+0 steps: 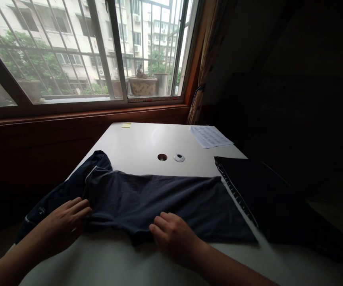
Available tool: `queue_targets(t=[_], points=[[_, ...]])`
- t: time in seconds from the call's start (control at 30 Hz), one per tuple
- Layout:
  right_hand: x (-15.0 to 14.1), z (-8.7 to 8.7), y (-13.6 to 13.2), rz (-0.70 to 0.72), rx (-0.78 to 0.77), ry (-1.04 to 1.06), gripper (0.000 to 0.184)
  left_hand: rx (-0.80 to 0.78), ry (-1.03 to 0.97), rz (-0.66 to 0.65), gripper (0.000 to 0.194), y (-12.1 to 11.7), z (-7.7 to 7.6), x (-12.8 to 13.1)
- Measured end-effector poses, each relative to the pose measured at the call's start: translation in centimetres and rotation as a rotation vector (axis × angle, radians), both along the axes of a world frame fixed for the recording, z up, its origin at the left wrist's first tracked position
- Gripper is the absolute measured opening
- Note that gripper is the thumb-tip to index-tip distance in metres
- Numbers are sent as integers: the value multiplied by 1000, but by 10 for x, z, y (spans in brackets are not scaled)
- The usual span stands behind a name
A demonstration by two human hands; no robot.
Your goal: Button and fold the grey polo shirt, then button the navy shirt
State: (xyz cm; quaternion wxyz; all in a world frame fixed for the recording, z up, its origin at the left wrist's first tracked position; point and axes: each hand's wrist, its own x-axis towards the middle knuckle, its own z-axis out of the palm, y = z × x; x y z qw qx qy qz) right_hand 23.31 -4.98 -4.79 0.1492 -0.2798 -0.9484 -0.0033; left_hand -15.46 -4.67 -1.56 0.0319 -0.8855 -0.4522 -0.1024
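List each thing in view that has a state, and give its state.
Left hand: curled, gripping grey cloth
Right hand: curled, gripping grey cloth
Grey cloth: spread, lightly wrinkled
Navy cloth: bunched
Black cloth: laid out
Hole: uncovered
Disc: beside hole
Papers: flat, overlapping
Curtain: gathered

The only view comes from the person's head, above the near edge of the bench (147, 139), and faces forward and down along it. Both forearms enter close to the camera at the bottom; the window (85, 51) stands farther off, beyond the far edge, toward the left.
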Motion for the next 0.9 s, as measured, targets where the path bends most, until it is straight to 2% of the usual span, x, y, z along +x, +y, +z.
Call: queue_targets(t=[0.1, 0.17, 0.23, 0.33, 0.47, 0.6, 0.73, 0.83, 0.9], points=[[40, -3, -3, -95, -62, -40, 11, -116, 15, -58, 30, -2, 7, 16], [68, -5, -5, -152, -92, -41, 12, -153, -9, -106, 35, -3, 6, 29], [93, -6, -7, -203, -99, -15, 18, -172, -18, -161, 39, -2, 0, 42], [124, -1, -9, -196, -92, 20, 26, -167, 5, -219, 33, 2, -12, 57], [155, 7, -14, -182, -7, 41, 30, -123, 36, -239, 26, 7, -22, 65], [184, -1, -20, -270, 87, 9, 35, -140, 36, -238, 26, 3, -13, 70], [216, -13, -24, -388, 118, -38, 38, -123, -14, -237, 26, -5, 0, 87], [239, -6, -22, -421, 153, -64, 36, -88, -37, -299, 30, -7, -3, 107], [253, 5, -21, -424, 195, -56, 32, -82, -26, -340, 22, -6, -10, 120]])
